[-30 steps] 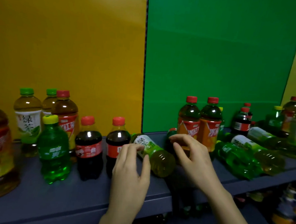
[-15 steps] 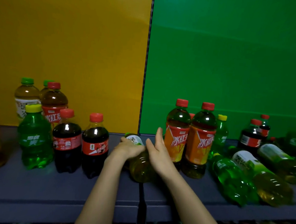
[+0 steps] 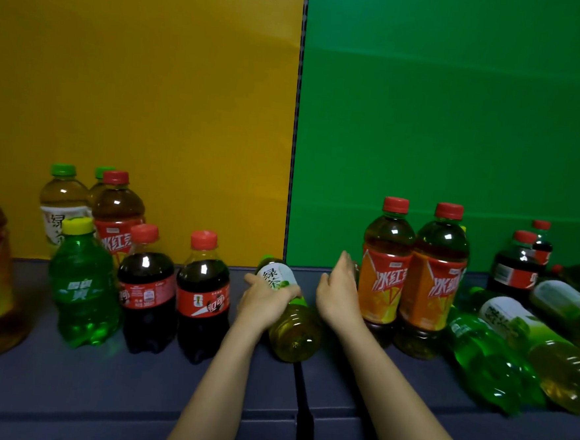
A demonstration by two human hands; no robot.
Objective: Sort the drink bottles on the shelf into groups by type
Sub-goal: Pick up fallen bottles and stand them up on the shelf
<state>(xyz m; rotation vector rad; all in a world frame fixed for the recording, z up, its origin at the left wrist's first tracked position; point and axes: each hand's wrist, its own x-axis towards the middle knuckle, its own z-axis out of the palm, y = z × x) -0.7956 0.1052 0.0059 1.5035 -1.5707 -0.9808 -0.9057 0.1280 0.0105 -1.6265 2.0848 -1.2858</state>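
Looking down from the head camera, you had your left hand [image 3: 265,304] curled over the green tea bottle [image 3: 294,337], which lay on its side on the shelf [image 3: 133,380] near the seam between the yellow panel [image 3: 135,106] and the green panel [image 3: 459,128], its cap pointing toward the back. Your right hand [image 3: 340,292] stood edge-up just beside that bottle, fingers straight and together, holding nothing; whether it touched the bottle could not be told. To your left two cola bottles [image 3: 146,285] stood upright next to a green soda bottle [image 3: 83,284], with more tea bottles [image 3: 117,214] behind them. To your right two iced tea bottles [image 3: 384,281] stood side by side close to your right hand, and beyond them lay several tipped bottles [image 3: 485,357] of green soda and green tea
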